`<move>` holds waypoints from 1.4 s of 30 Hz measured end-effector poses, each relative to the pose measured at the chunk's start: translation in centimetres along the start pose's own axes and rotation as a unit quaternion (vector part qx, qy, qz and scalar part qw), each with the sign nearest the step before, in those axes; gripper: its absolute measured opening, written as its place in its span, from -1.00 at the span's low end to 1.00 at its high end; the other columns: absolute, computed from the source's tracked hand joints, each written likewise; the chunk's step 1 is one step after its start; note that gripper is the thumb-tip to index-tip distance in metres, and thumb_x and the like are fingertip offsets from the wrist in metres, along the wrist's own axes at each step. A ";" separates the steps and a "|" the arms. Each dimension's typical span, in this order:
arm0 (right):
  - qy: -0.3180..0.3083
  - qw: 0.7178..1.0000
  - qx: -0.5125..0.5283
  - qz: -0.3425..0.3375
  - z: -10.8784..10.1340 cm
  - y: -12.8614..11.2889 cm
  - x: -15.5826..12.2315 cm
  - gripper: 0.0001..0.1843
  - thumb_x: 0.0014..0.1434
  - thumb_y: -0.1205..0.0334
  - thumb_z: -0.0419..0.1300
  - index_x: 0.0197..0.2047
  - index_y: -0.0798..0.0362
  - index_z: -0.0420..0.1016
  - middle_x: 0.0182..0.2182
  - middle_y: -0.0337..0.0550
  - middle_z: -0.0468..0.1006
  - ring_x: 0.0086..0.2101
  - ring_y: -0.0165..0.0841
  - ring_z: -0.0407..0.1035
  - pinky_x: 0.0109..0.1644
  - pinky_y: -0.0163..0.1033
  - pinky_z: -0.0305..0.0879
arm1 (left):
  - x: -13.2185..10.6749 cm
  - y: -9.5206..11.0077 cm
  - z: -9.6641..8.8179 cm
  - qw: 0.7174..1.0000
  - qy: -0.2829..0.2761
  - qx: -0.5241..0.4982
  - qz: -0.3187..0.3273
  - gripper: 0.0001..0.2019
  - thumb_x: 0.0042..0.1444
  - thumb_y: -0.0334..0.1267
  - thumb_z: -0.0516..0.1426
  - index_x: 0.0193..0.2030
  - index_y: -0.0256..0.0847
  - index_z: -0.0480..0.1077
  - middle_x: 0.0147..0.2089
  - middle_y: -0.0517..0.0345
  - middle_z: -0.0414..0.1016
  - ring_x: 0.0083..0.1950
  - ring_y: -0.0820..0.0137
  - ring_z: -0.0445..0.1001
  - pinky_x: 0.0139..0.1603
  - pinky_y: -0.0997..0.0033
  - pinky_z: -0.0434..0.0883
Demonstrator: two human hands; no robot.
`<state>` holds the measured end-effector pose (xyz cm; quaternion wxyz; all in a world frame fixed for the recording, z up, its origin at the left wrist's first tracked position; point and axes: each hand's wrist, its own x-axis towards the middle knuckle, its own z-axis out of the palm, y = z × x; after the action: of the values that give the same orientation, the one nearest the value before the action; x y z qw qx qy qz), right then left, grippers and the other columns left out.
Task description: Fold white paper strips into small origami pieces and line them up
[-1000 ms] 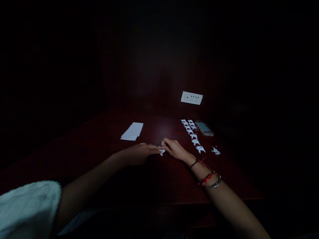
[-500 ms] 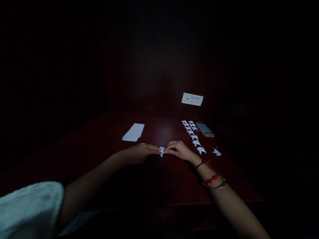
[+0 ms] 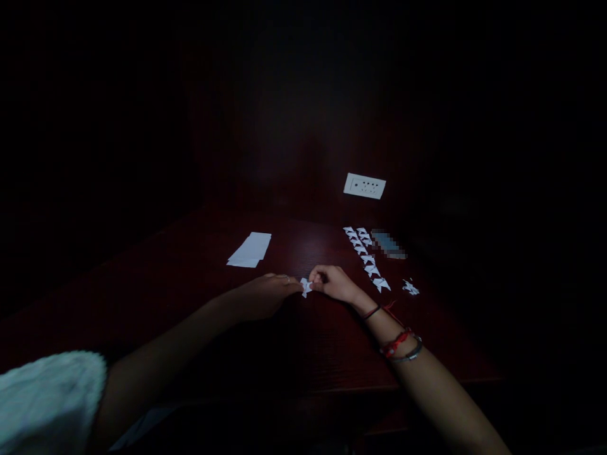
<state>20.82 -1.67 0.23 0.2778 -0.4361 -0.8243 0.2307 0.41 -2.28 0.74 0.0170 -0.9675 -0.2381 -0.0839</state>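
Note:
A small folded piece of white paper (image 3: 306,287) is between my two hands, low over the table. My left hand (image 3: 271,294), with a ring on one finger, has its fingertips closed on the paper's left side. From the right, my right hand (image 3: 336,282) pinches the other side between thumb and curled index finger. Several similar folded paper pieces (image 3: 370,266) lie in two rows to the right of my hands. A stack of flat white paper sheets (image 3: 250,250) rests beyond my left hand.
Small paper scraps (image 3: 410,287) lie right of the rows. A blurred flat, phone-like object (image 3: 389,244) is beside them. The dark red table (image 3: 322,344) meets a back wall carrying a white socket panel (image 3: 365,186). The surroundings are very dark.
My left fingers have gone from lying extended on the paper to gripping its edge. My right index finger is more curled, and more of the paper shows. The view has shifted slightly.

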 end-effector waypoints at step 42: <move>0.071 0.985 0.071 0.142 0.8 1.3 1.3 -0.61 -0.28 0.35 0.24 -0.26 0.11 0.37 -0.56 -0.33 0.29 -0.57 -0.58 0.15 -0.50 -0.46 0.10 | 0.4 -0.2 -0.3 0.999 0.008 -0.035 0.010 -0.46 -0.12 -0.60 -0.11 -0.01 0.00 0.16 0.04 0.28 0.16 0.01 0.43 0.17 -0.02 0.39 0.12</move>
<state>20.45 -0.03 -0.89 0.3305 -0.5434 -0.7135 0.2940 0.61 -1.93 1.14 -0.0145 -0.9690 -0.2256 -0.0994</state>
